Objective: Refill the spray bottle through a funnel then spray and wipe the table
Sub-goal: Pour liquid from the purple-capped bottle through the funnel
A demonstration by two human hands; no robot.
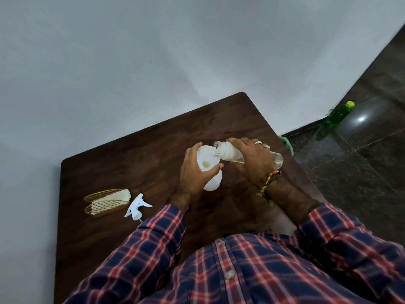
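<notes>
Right hand [252,159] grips clear bottle [230,153]; left hand [195,172] clasps funnel [206,160]; sprayer head [137,207] nearby.

A white spray bottle [213,181] stands upright near the middle of the dark wooden table [122,154], its neck hidden under a white funnel [206,159] seated in it. A little pale liquid pools at the funnel's throat. A clear plastic bottle [232,153], cap off, lies tipped almost flat, its threaded mouth over the funnel's right rim, cloudy liquid in its body. The white trigger sprayer head [137,207] lies on its side, well apart to the left near the table's front edge.
</notes>
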